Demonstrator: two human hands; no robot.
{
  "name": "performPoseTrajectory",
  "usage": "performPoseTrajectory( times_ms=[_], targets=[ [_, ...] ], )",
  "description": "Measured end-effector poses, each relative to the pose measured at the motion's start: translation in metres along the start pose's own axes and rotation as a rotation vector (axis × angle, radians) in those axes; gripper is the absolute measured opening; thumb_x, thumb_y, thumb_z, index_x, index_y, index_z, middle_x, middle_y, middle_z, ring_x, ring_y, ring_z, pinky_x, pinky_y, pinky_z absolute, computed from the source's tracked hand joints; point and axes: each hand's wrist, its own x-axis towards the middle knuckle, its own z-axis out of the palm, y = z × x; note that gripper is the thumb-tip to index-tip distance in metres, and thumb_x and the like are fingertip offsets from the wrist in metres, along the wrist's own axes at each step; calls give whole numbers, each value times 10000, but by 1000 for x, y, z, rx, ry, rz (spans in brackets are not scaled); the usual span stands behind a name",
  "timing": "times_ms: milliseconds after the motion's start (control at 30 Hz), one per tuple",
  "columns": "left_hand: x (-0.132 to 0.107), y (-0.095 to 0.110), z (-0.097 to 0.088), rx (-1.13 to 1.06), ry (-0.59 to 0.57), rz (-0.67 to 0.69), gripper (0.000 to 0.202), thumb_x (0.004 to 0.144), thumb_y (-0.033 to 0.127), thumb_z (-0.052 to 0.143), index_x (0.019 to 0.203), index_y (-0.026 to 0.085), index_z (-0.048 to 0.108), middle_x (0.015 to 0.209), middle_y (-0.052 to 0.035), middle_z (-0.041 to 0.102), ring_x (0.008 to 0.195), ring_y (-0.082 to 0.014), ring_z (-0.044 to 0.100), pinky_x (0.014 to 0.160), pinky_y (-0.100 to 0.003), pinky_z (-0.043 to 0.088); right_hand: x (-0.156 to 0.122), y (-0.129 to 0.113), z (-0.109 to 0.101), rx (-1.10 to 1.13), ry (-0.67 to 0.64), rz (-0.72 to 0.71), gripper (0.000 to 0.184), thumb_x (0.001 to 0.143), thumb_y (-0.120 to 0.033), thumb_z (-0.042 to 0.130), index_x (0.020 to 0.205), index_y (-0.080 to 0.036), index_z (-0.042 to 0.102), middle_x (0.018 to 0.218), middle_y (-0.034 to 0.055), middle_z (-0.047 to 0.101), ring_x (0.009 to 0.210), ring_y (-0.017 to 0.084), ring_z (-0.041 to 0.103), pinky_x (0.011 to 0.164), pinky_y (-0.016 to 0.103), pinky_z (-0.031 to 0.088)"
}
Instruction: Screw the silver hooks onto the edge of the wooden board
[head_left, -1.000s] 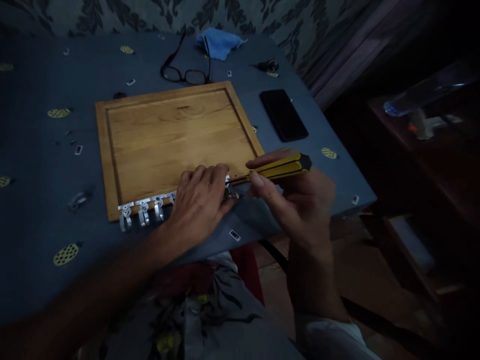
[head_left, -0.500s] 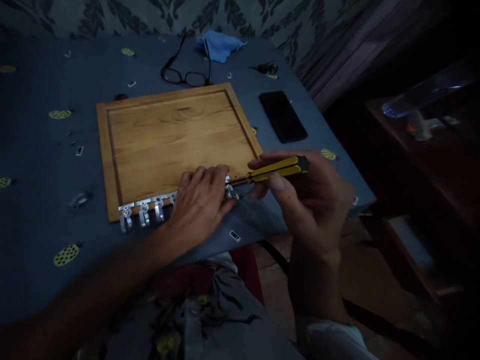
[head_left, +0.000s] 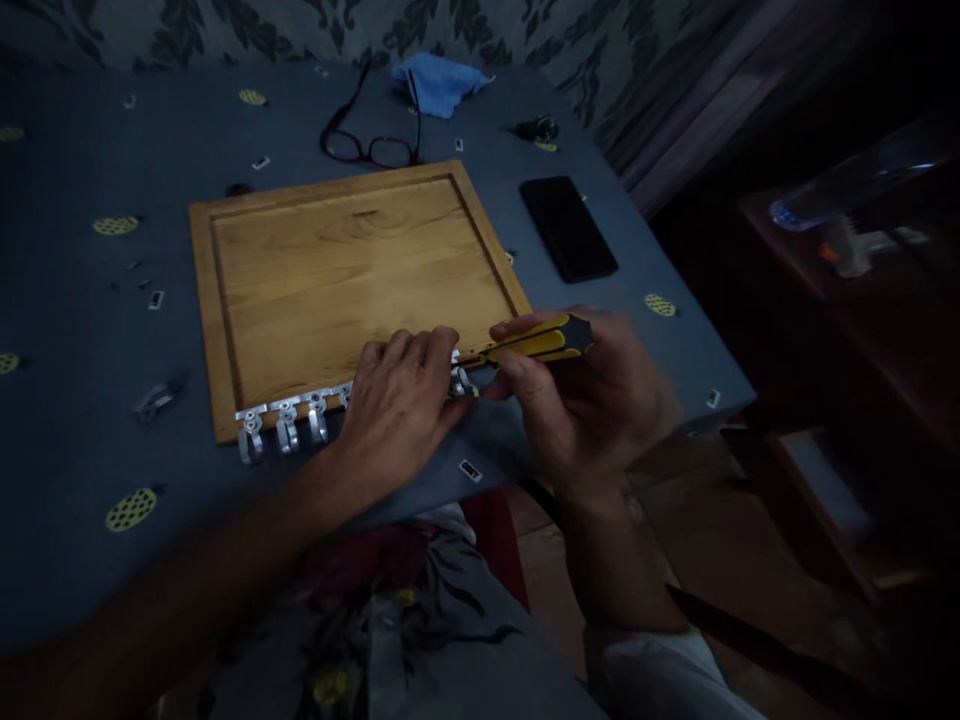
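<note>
A framed wooden board (head_left: 352,280) lies on the table, with a metal hook rail (head_left: 289,410) along its near edge. My left hand (head_left: 397,410) is closed over the middle of that rail, fingers bent across the board's edge and thumb along the near side. In my right hand (head_left: 592,400) is a yellow and black screwdriver (head_left: 536,342), pinched between thumb and fingers. Its shaft points left toward the right end of the rail, close to my left fingertips. The tip is too small and dark to tell whether it sits in a screw.
Beyond the board are eyeglasses (head_left: 367,148), a blue cloth (head_left: 439,85) and a dark keyring-like object (head_left: 536,128). A black phone (head_left: 568,228) lies to its right. A small metal piece (head_left: 155,402) rests at left. A dark wooden shelf unit (head_left: 817,270) stands beyond the table's right edge.
My right hand has moved slightly left and turned, its fingers closer around the screwdriver, whose handle now shows from another angle. My left hand and the board have stayed put.
</note>
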Motion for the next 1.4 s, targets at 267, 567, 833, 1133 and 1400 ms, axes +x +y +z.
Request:
performPoseTrajectory(
  times_ms=[267, 567, 833, 1133, 1400],
  targets=[
    [-1, -1, 1, 6, 4, 2, 305, 1027, 330, 599, 1286, 174, 555, 1236, -114, 721, 1147, -328, 639, 932, -462, 480, 0, -12, 16, -171, 175, 53, 129, 972, -354, 732, 920, -273, 648, 786, -29, 668, 605, 150, 637, 616, 336, 544],
    [1, 1, -4, -21, -15, -16, 342, 994, 299, 661, 1289, 166, 551, 1254, -120, 720, 1174, -335, 637, 949, -471, 486, -3, -3, 16, -42, 279, 121, 175, 956, -412, 758, 977, -279, 645, 827, -37, 677, 613, 124, 648, 562, 308, 542],
    [-1, -1, -3, -61, 10, -28, 378, 959, 313, 731, 1266, 191, 548, 1255, -109, 728, 1187, -321, 650, 971, -452, 493, -3, -11, 11, 117, 499, 118, 91, 1009, -389, 695, 979, -304, 685, 916, -3, 662, 628, 127, 661, 475, 269, 495],
    [-2, 1, -9, -66, -29, -19, 435, 950, 316, 747, 1303, 184, 530, 1209, -110, 732, 1158, -332, 666, 960, -464, 511, -6, -2, 6, 154, 486, 132, 139, 964, -372, 763, 939, -254, 693, 862, -33, 750, 442, 70, 559, 407, 244, 426],
    [0, 2, -11, -53, -59, -29, 408, 961, 295, 727, 1299, 173, 533, 1248, -125, 729, 1177, -338, 662, 973, -475, 514, -7, -1, 7, 192, 400, 149, 131, 967, -345, 757, 962, -231, 691, 888, -36, 777, 503, 75, 647, 454, 229, 521]
  ],
)
